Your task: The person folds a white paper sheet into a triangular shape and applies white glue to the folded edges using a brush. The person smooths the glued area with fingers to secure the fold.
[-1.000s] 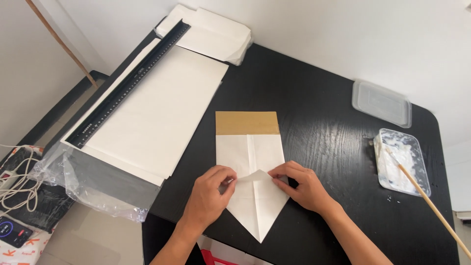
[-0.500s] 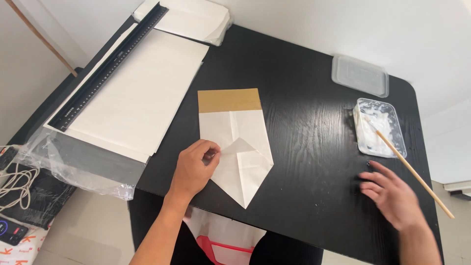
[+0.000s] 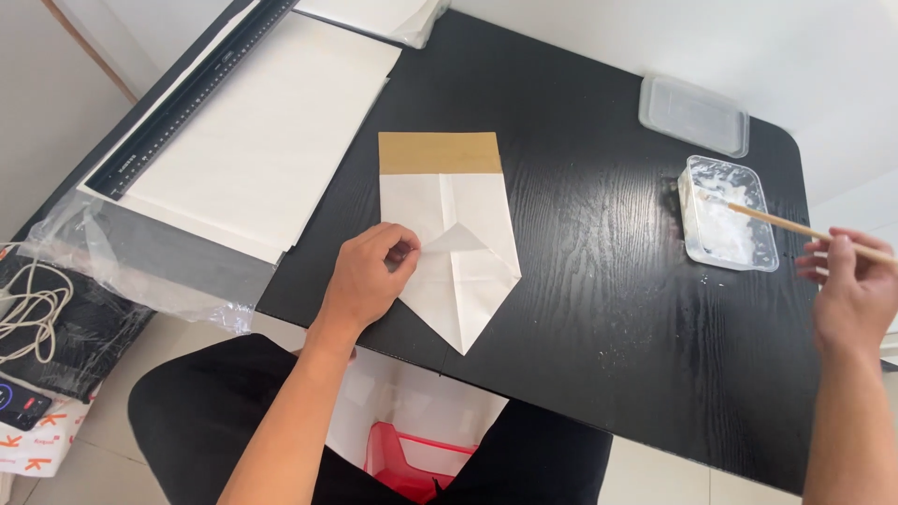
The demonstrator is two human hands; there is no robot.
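Observation:
A white folded paper piece [image 3: 460,252] with a brown strip at its far end lies on the black table [image 3: 599,309]; its near end is folded to a point. My left hand [image 3: 369,273] presses the paper's left folded flap with curled fingers. Off to the right, my right hand [image 3: 856,292] grips a thin wooden stick [image 3: 781,223]. The stick's far tip rests in a clear plastic tub [image 3: 726,213] of white paste.
A clear plastic lid [image 3: 693,114] lies beyond the tub. A large stack of white sheets [image 3: 253,140] with a long black ruler [image 3: 192,93] sits at the left on a plastic-wrapped board. Cables [image 3: 33,309] hang at far left. A red basket [image 3: 407,463] stands below the table edge.
My right hand left the paper, swung right and took hold of the stick in the paste tub. My left hand stayed on the fold. The view shifted left.

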